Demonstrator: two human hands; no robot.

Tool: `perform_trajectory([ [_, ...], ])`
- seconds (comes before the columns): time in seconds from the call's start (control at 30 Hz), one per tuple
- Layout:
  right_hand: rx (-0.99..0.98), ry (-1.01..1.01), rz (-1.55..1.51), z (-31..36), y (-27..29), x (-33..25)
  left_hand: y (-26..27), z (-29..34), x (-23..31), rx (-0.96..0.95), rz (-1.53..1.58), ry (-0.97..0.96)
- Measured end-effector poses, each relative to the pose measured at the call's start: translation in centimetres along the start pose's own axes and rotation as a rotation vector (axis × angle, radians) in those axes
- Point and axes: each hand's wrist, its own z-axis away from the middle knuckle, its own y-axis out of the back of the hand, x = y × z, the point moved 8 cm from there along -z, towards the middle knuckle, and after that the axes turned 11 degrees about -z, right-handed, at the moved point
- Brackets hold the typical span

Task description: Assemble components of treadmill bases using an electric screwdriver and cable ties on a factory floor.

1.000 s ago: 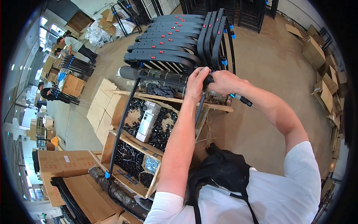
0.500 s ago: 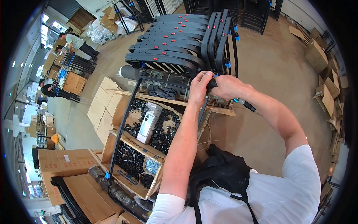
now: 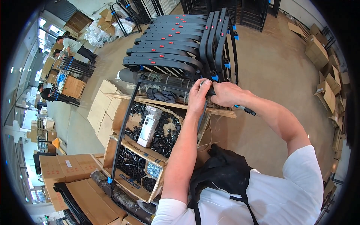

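My left hand (image 3: 198,96) is closed around the far right corner of a black tubular metal frame (image 3: 120,144), thumb uppermost. That frame spans the boxes in front of me and carries a blue clip (image 3: 110,180) on its near left part. Pressed close beside it, my right hand (image 3: 228,94) is closed on a dark rod-shaped tool (image 3: 249,111), whose black end with a light blue band sticks out below the wrist. The tool's front end and the spot it meets are hidden by my fingers.
Behind my hands stands a stack of dark curved frames (image 3: 168,47) with red marks. Open boxes hold black plastic parts (image 3: 168,131), bagged screws (image 3: 153,169) and a silver phone (image 3: 148,127). Cartons (image 3: 317,52) line the right wall. Several people (image 3: 73,45) work far left.
Both hands have come slightly nearer to me and remain together at the frame's corner. The tool's protruding end sits a little closer to the right wrist. The view has shifted slightly.
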Motion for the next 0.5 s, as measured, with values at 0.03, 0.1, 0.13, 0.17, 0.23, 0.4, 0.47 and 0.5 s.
perform_trajectory([
  [0.03,0.001,0.003,0.003,0.1,0.1,-0.2,0.0,0.1,0.1,0.002,0.000,-0.004],
  [0.1,-0.027,-0.022,-0.026,0.3,-0.1,-0.2,-0.1,0.3,0.0,-0.009,-0.026,0.015],
  [0.13,-0.026,-0.023,-0.023,0.3,-0.1,-0.1,-0.1,0.4,0.1,-0.009,-0.024,0.012],
  [0.17,-0.024,-0.021,-0.021,0.2,-0.3,0.2,-0.2,0.4,0.1,-0.016,-0.032,0.005],
  [0.23,-0.021,-0.017,-0.019,-0.3,-0.9,0.8,-0.2,0.4,0.2,-0.022,-0.042,-0.004],
  [0.4,-0.045,-0.103,-0.016,-1.4,-1.6,1.4,0.4,0.3,-0.8,-0.004,-0.008,0.026],
  [0.47,-0.082,-0.137,-0.114,-0.8,-1.1,0.6,0.8,0.2,-1.1,-0.016,0.031,0.039],
  [0.5,-0.126,-0.171,-0.225,-0.7,-1.4,0.6,0.8,0.1,-1.4,-0.027,0.061,0.066],
])
